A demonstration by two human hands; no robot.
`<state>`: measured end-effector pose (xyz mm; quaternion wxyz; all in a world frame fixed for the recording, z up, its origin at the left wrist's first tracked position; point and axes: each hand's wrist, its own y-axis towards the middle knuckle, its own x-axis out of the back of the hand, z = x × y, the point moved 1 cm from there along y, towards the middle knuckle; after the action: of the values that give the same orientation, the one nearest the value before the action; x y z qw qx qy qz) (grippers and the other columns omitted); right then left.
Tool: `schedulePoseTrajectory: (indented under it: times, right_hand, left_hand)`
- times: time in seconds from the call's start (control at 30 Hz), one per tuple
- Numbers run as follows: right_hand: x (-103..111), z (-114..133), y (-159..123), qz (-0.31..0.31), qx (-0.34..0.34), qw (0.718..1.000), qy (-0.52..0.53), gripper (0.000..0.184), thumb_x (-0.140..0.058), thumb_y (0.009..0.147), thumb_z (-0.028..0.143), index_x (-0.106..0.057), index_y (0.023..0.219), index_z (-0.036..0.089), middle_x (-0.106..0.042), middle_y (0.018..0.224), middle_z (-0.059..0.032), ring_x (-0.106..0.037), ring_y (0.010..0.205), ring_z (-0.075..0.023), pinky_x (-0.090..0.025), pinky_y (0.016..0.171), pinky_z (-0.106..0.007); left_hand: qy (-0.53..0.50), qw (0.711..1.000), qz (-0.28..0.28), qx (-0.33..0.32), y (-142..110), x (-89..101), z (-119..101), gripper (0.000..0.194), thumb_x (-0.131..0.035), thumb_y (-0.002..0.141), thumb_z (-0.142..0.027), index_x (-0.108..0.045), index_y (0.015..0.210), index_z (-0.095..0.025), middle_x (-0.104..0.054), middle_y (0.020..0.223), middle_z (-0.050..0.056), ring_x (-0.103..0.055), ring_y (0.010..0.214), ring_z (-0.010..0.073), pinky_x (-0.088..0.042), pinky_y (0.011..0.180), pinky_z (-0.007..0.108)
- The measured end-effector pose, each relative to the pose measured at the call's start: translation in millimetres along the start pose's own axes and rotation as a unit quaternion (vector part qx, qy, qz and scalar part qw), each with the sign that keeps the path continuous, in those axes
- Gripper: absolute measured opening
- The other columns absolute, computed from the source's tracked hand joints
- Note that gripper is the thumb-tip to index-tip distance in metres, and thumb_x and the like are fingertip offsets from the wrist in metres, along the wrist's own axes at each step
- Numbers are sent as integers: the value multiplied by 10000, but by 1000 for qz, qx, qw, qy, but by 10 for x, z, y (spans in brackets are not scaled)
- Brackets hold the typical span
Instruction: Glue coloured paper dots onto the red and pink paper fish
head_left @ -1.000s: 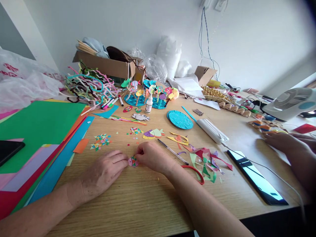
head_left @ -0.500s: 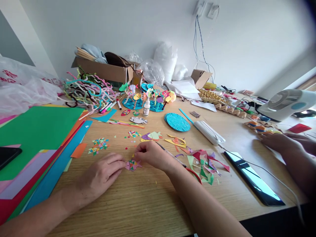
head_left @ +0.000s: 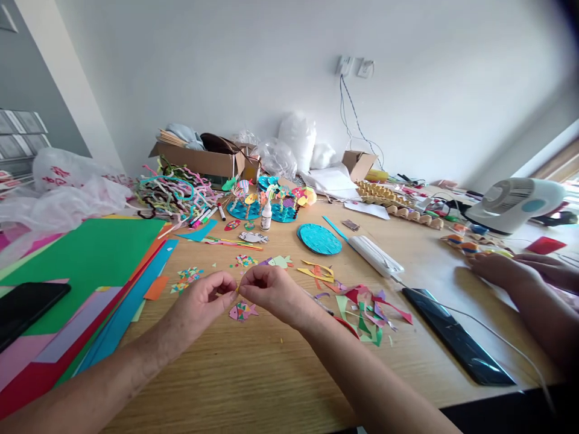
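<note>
My left hand (head_left: 211, 299) and my right hand (head_left: 270, 294) meet fingertip to fingertip over the table, both pinched. A tiny yellow paper piece (head_left: 238, 290) shows between their tips, mostly covered by the fingers. Just below them lies a pink paper fish (head_left: 243, 311) with coloured triangles stuck on its body, touched by neither hand. A pale green paper fish (head_left: 280, 261) lies beyond my right hand, overlapping a purple one. To the left of it are small round paper dots (head_left: 245, 260), and behind my left hand a heap of cut paper bits (head_left: 187, 277).
Coloured paper sheets (head_left: 131, 241) and a black phone (head_left: 34, 307) cover the left side. Paper scraps (head_left: 368, 310), a dark glossy device (head_left: 456, 337) and a white power strip (head_left: 375, 256) lie right. A glue bottle (head_left: 266, 217) stands behind. Another person's hands (head_left: 506, 271) rest far right.
My left hand has lifted off the pink fish and come to my right fingertips, uncovering the fish. The camera has tilted up slightly. The dark device's screen no longer looks bright.
</note>
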<state>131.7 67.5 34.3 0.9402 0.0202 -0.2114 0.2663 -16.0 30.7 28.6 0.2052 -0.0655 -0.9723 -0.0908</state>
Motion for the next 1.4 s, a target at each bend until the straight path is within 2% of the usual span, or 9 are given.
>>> schedulePoseTrajectory:
  times: [0.2, 0.3, 0.47, 0.67, 0.8, 0.97, 1.07, 1.2, 1.4]
  right_hand:
    - [170, 7, -355, -51, 55, 996, -52, 91, -554, 789, 247, -587, 789, 163, -555, 685, 28, -488, 620, -89, -357, 544, -189]
    - [403, -134, -763, -159, -16, 956, -246, 93, -543, 799, 244, -584, 849, 178, -602, 811, -14, -533, 702, -123, -371, 616, -229]
    - [560, -491, -1261, -94, -202, 869, -442, 156, -493, 825, 226, -603, 924, 176, -619, 954, -92, -584, 843, -214, -372, 652, -282]
    - [503, -607, -1176, -77, -200, 842, -496, 194, -449, 856, 256, -608, 859, 146, -643, 873, -128, -609, 800, -243, -367, 626, -294]
    - [508, -522, -1202, -68, -202, 862, -461, 245, -453, 847, 313, -609, 749, 152, -646, 790, -119, -591, 696, -226, -347, 574, -293]
    - [429, -463, -1375, -136, -157, 936, -286, 74, -492, 760, 146, -560, 764, 174, -589, 725, -25, -511, 639, -134, -346, 560, -232]
    - [314, -441, -1415, -121, -106, 973, -165, 84, -502, 805, 241, -559, 817, 180, -547, 695, 6, -474, 611, -119, -342, 543, -222]
    - [180, -392, -1401, -111, -32, 984, -134, 225, -520, 832, 399, -581, 827, 183, -536, 803, -9, -481, 696, -129, -349, 602, -232]
    - [93, -413, -1384, -139, -61, 980, -128, 209, -541, 810, 346, -475, 701, 180, -486, 708, 13, -423, 622, -110, -318, 560, -219]
  left_hand:
    - [-5, 1000, -6, -9, -87, 0, -51, 198, -568, 706, -366, -552, 588, -208, -528, 562, -29, -498, 560, 143, -424, 494, 206]
    - [-6, 1000, -8, -4, -175, 68, -23, 205, -593, 698, -387, -551, 590, -217, -514, 550, -27, -480, 541, 145, -410, 474, 203]
    - [-3, 1000, 2, 1, -255, 84, 95, 201, -562, 735, -406, -563, 643, -227, -505, 568, -28, -489, 553, 145, -416, 504, 208]
    - [-52, 998, 35, 11, -258, -153, 134, 206, -538, 786, -390, -557, 674, -218, -496, 608, -26, -489, 602, 145, -435, 556, 218]
    - [-95, 994, 39, 24, -323, -212, 178, 209, -523, 817, -377, -561, 694, -212, -521, 638, -20, -500, 621, 141, -446, 583, 224]
    - [-161, 984, 42, 66, -395, -278, 142, 212, -537, 803, -382, -574, 703, -200, -572, 669, -1, -520, 623, 141, -463, 582, 238]
    - [-191, 977, 53, 78, -396, -371, 73, 199, -546, 800, -372, -578, 711, -197, -582, 689, 1, -531, 641, 137, -468, 593, 236]
    - [-229, 969, 53, 80, -383, -504, 1, 184, -546, 821, -352, -575, 712, -206, -593, 725, -3, -550, 733, 143, -483, 655, 233]
    - [-299, 948, 25, 105, -374, -661, -43, 192, -598, 801, -382, -601, 742, -199, -623, 764, 6, -580, 772, 153, -504, 666, 234]
